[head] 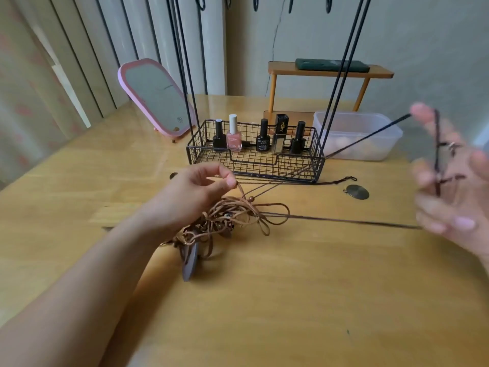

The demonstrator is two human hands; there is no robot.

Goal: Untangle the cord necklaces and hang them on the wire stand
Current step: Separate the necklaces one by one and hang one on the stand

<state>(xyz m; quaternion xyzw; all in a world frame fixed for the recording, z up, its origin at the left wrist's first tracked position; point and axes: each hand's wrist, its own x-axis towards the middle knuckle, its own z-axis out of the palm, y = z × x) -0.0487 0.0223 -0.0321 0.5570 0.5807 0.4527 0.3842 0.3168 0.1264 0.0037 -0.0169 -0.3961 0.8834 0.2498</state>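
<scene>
Pinching a thin brown cord, the left hand (201, 189) hovered just above the tangled pile of brown cord necklaces (225, 223) on the yellowish wooden table (291, 300). At 3 o'clock the blurred right hand (449, 176) was spread, dark cord (437, 152) across its fingers. At 12 stood the black wire stand (254, 157).

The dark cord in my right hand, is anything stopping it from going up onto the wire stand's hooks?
Yes. The dark cord runs back into the tangle that the left hand pinches. The hooks hang bare above.
</scene>
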